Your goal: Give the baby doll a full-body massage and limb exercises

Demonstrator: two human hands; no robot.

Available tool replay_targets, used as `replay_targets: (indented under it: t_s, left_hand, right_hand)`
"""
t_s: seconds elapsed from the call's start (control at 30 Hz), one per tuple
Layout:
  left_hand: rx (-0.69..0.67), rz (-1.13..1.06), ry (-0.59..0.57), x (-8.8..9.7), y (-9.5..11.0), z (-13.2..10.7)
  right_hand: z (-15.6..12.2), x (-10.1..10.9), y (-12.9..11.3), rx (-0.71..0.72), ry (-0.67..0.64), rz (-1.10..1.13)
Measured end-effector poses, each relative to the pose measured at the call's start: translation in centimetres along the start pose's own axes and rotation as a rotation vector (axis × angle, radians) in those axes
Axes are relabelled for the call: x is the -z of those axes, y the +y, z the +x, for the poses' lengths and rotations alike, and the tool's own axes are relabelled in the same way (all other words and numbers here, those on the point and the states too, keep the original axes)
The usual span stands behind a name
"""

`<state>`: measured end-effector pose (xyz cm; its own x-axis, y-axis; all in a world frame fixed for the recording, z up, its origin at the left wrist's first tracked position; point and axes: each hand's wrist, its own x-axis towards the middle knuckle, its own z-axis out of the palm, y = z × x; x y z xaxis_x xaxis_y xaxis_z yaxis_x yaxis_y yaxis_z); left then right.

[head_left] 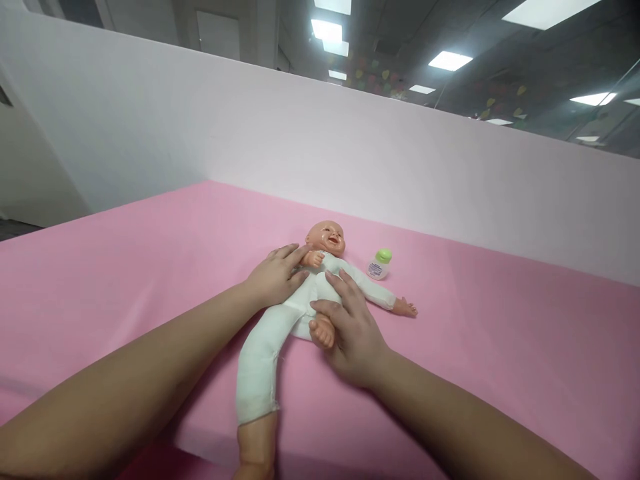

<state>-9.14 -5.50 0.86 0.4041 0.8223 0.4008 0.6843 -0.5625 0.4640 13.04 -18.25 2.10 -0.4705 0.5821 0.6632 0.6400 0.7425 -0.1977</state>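
Observation:
A baby doll (260,353) in a white cloth body lies on its back on the pink surface, its head away from me. My left hand (277,277) lies over the doll's arm on the left. The doll's small hand pokes out between my thumb and index finger. On the other side, my right hand (350,327) is round the leg that is folded up toward the belly, and the foot shows beside my palm. The other leg stretches toward me. Beside the doll's outstretched arm stands a small clear bottle (379,267) with a green cap, touched by neither hand.
The pink padded surface (500,347) spreads under everything, with a front edge near my left forearm. A low white wall (400,160) runs along the back. Behind it are glass and lit ceiling panels.

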Motion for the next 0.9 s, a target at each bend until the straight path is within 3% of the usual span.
replay_targets:
  t_s: [0.13,0.27,0.37,0.47,0.63,0.77,0.9]
  left_hand:
    - [0.102,-0.178,0.128,0.1,-0.9,0.3]
    - [0.287,-0.471,0.318,0.3,-3.4,1.2]
    - [0.513,-0.787,0.448,0.6,-5.5,2.0]
    - [0.635,-0.993,0.552,1.0,-7.0,2.4]
    - [0.722,-1.069,0.621,1.4,-7.7,2.4]
    - [0.754,-1.028,0.606,1.0,-8.2,2.5]
    - [0.820,-0.832,0.672,0.8,-9.2,2.6]
  right_hand:
    - [0.2,0.8,-1.0,0.096,0.040,0.024]
    - [0.0,1.7,-2.6,0.206,0.065,0.077]
    - [-0.1,2.5,-4.0,0.242,0.026,0.096]
    - [0.2,2.7,-5.0,0.330,-0.079,0.158]
    - [0.3,0.8,-4.8,0.513,-0.263,0.399]
    - [-0.6,-0.5,-4.3,0.502,-0.372,0.468]
    - [-1.0,-0.3,-4.3,0.478,-0.547,0.388]
